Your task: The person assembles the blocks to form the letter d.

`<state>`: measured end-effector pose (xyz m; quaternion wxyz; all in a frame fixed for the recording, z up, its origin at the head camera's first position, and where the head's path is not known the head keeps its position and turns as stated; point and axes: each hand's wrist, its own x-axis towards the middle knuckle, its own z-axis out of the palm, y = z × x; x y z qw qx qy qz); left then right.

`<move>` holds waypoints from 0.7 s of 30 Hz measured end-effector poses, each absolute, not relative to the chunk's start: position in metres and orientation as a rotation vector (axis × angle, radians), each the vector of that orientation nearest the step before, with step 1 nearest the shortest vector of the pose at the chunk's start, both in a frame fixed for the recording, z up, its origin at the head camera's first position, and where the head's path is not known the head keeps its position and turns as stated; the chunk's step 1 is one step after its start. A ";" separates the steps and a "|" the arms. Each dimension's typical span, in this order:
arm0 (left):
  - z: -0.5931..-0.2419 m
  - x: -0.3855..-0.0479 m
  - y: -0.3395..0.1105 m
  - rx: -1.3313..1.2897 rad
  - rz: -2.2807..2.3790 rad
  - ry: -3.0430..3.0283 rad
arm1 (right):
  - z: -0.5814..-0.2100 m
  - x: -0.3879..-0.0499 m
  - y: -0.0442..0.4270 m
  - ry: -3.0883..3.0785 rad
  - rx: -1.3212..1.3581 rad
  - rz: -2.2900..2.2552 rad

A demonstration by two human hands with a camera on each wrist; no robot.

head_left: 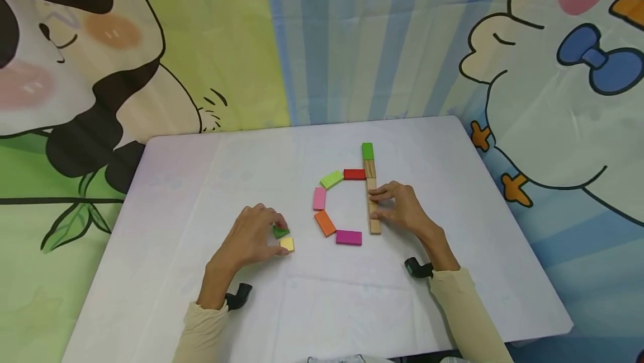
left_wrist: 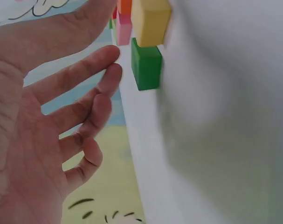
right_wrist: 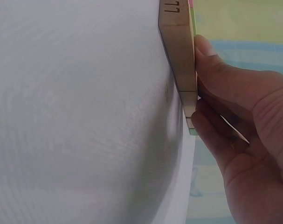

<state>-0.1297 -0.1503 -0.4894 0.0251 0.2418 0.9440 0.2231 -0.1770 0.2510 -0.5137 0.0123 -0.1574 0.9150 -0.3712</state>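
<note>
My left hand (head_left: 251,234) hovers over a dark green block (left_wrist: 148,67) and a pale yellow block (left_wrist: 153,21), its fingers loosely bent. In the left wrist view the visible fingertips stay apart from both blocks; the thumb's tip is cut off. With thumb and fingertips, my right hand (head_left: 402,206) touches the upper side of a straight column of plain wooden blocks (head_left: 375,226), partly hiding it. A green block (head_left: 368,151) tops that column. To its left curve a red block (head_left: 354,174), a lime block (head_left: 331,179), a pink block (head_left: 319,198), an orange block (head_left: 325,223) and a magenta block (head_left: 349,237).
All blocks lie on a white tabletop (head_left: 191,184). Behind it hangs a cartoon-printed cloth (head_left: 347,44) with stripes, which also borders both sides. Each wrist wears a small black camera, one at the left wrist (head_left: 238,296), one at the right (head_left: 418,268).
</note>
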 end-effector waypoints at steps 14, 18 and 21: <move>-0.513 -0.131 -0.164 0.745 0.708 3.023 | -0.517 -0.177 0.250 2.834 -0.502 -1.166; -0.511 -0.134 -0.163 0.761 0.643 3.037 | -0.516 -0.177 0.250 2.842 -0.494 -1.169; -0.510 -0.136 -0.162 0.766 0.635 3.052 | -0.513 -0.177 0.251 2.845 -0.489 -1.167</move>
